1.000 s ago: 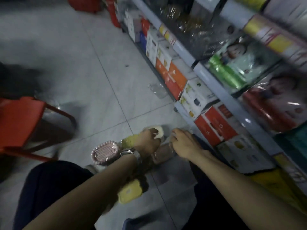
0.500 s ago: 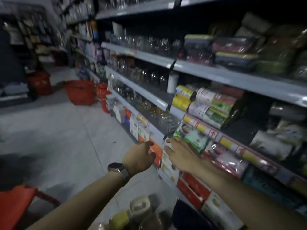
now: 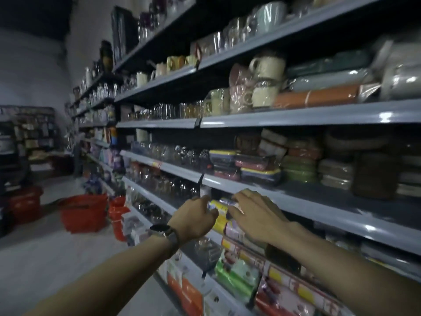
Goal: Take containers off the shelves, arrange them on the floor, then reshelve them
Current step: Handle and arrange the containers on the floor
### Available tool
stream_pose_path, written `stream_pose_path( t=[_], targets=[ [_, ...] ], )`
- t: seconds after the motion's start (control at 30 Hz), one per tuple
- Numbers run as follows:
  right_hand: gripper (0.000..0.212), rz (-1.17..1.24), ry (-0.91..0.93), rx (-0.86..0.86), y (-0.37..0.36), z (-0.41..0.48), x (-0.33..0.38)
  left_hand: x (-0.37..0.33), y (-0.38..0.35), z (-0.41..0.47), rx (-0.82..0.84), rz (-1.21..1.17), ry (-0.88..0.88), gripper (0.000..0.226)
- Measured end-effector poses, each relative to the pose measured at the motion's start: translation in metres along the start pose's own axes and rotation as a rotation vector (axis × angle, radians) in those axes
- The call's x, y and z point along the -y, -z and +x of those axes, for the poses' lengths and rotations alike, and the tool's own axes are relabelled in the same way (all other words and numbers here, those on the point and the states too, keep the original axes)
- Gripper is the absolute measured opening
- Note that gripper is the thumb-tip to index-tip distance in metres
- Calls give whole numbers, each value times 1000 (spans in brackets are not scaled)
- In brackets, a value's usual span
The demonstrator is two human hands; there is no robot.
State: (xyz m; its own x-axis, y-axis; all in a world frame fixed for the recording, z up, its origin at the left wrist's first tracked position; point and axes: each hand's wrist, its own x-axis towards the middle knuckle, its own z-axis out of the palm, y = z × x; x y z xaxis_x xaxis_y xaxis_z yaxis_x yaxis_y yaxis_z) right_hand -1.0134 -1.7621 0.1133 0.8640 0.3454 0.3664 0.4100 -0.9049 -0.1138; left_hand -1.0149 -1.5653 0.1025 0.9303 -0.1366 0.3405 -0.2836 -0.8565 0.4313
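A yellow-and-white wrapped roll-shaped package lies at the front of the grey metal shelf, between both hands. The left hand, at its nine o'clock, curls around its end; the right hand, at three o'clock, rests flat-fingered over it, though how firmly either grips cannot be told.

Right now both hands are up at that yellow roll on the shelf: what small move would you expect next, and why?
Probably drawing the yellow roll outward, off the shelf. The left hand and right hand flank it, fingers touching its ends, and it lies at the shelf's front. Whether they grip it firmly is unclear.
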Motion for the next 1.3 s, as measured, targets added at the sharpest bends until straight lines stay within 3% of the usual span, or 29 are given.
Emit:
stream_pose_path(
  t=[0.1,0.3,0.47,0.67,0.9,1.07,1.3],
  targets=[
    [41,-48,7,-44,23,7,-19,-18,11,30,-9,-43,2,45],
    [39,222,-106,-207,28,39,-77,-34,13,74,-46,-128,35,78],
    [41,464,-76,-410,17,57,-110,-41,4,105,-50,-179,42,75],
    [50,517,-73,-515,4,90,-136,-60,3,153,-103,-262,38,68],
    [84,769,-327,-366,-2,104,-163,-83,-10,188,-112,-528,108,79],
    [98,791,-284,-240,-9,103,-162,-75,-38,204,-115,-619,103,73],
    [101,826,-261,-245,-9,99,-162,-75,-55,199,-163,-677,151,65]
  ],
)
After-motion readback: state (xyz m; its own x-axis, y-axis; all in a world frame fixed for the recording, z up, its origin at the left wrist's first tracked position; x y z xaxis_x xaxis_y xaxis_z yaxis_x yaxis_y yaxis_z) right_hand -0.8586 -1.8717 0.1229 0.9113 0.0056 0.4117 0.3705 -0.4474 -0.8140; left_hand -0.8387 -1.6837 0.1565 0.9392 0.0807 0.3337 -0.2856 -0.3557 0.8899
